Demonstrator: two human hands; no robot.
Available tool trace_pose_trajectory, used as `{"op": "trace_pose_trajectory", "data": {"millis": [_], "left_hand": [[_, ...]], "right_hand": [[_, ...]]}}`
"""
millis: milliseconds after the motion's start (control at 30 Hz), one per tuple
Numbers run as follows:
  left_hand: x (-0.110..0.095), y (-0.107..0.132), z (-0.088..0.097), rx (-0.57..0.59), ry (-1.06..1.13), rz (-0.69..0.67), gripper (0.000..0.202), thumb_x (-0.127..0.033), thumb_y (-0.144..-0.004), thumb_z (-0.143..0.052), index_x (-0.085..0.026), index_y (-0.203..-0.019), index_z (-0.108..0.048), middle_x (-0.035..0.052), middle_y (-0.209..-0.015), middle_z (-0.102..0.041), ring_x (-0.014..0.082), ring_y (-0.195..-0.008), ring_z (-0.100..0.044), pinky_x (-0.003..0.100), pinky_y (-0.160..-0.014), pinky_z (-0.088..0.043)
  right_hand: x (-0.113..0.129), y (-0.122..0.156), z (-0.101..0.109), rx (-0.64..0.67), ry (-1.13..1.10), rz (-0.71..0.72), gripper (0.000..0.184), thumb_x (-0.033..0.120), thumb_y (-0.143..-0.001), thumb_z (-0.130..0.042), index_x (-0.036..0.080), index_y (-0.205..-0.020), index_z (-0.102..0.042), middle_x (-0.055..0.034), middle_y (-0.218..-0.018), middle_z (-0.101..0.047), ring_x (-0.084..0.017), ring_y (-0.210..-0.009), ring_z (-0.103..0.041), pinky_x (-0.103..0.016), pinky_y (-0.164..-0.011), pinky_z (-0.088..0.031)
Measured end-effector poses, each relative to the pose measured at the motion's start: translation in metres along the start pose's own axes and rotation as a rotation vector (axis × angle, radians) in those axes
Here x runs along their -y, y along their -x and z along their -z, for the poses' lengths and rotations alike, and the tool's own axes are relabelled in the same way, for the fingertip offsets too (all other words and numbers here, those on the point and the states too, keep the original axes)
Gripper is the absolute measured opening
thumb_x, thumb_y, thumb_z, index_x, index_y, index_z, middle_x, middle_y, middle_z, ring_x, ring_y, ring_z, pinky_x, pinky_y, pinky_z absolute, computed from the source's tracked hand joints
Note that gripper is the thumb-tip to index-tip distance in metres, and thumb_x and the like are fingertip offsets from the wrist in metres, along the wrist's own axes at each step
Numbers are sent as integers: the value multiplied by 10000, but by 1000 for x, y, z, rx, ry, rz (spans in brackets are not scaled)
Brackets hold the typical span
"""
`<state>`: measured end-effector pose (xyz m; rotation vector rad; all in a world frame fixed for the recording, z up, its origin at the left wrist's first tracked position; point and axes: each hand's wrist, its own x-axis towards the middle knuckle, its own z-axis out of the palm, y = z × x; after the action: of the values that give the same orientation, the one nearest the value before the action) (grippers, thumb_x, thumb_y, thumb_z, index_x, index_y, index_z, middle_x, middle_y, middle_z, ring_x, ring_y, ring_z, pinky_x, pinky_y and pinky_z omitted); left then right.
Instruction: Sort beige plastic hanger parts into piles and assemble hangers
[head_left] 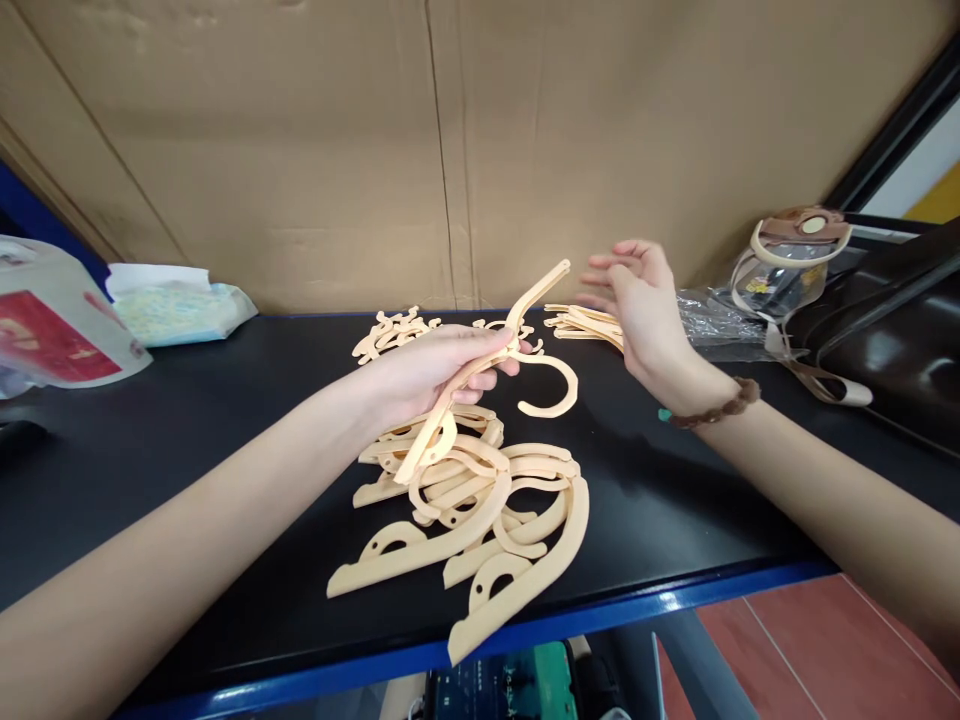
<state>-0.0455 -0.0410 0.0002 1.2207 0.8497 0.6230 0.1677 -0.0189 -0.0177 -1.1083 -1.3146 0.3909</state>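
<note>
My left hand (pixel 442 370) grips a cream folding plastic hanger (pixel 547 405) by its middle, thumb on top near the joint. The hook curves to the right, one arm points up and the other slants down toward me. My right hand (pixel 637 300) is raised to the right of the hanger, apart from it, with fingers spread and slightly blurred. Below my left hand lies a heap of similar folded hangers (pixel 517 600). Behind it sits a pile of small hook parts (pixel 390 330), partly hidden by the hand. Long thin arm pieces (pixel 581 325) lie beyond my right hand.
The black table (pixel 247 560) has a blue front edge. A tissue pack (pixel 184 310) and a white-and-red plastic package (pixel 64 315) stand at left. Clear plastic wrap (pixel 712 325), a transparent bottle (pixel 791 270) and a black bag (pixel 885 330) are at right. Cardboard (pixel 300 150) rises behind.
</note>
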Motion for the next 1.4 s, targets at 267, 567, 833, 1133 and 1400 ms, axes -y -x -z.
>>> {"op": "trace_pose_trajectory", "data": {"millis": [267, 567, 833, 1133, 1400], "left_hand": [[0, -2, 9, 55, -51, -2, 196, -254, -912, -598, -133, -764, -640, -37, -628, -449, -19, -393, -262, 72, -317, -197], [-8, -3, 11, 6, 49, 56, 49, -146, -841, -653, -132, -794, -648, -99, -543, -205, -7, -361, -160, 81, -273, -142], [-5, -1, 10, -33, -64, 33, 103, -237, -840, -681, -151, -787, -662, -91, -522, -228, 5, -374, -219, 99, -323, -215], [-11, 8, 2, -303, -529, -18, 298, -266, -727, -747, -167, -547, -532, -67, -475, -318, 32, -398, -233, 201, -388, -129], [-12, 11, -1, -501, -790, -168, 361, -451, -731, -696, -193, -561, -509, -35, -522, -389, 77, -446, -313, 251, -443, -191]], "right_hand": [[34, 24, 0, 680, 663, 789, 324, 327, -1011, -339, 177, -1104, -611, -75, -996, -670, -206, -930, -606, -361, -896, -415], [22, 21, -2, 658, 741, 683, 372, 402, -1024, -323, 171, -1131, -594, -76, -1016, -663, -201, -917, -611, -292, -728, -404], [25, 28, -7, 492, 985, 667, 351, 309, -1035, -268, 165, -1114, -578, -85, -1048, -649, -178, -742, -614, -293, -540, -287], [30, 33, -11, 596, 1057, 587, 253, 253, -1008, -367, 178, -956, -603, -68, -787, -666, -179, -636, -584, -301, -539, -241], [-39, -28, 25, 373, 977, 279, 319, 230, -958, -342, 164, -873, -643, -140, -828, -637, -222, -694, -589, -359, -659, -418]]}}
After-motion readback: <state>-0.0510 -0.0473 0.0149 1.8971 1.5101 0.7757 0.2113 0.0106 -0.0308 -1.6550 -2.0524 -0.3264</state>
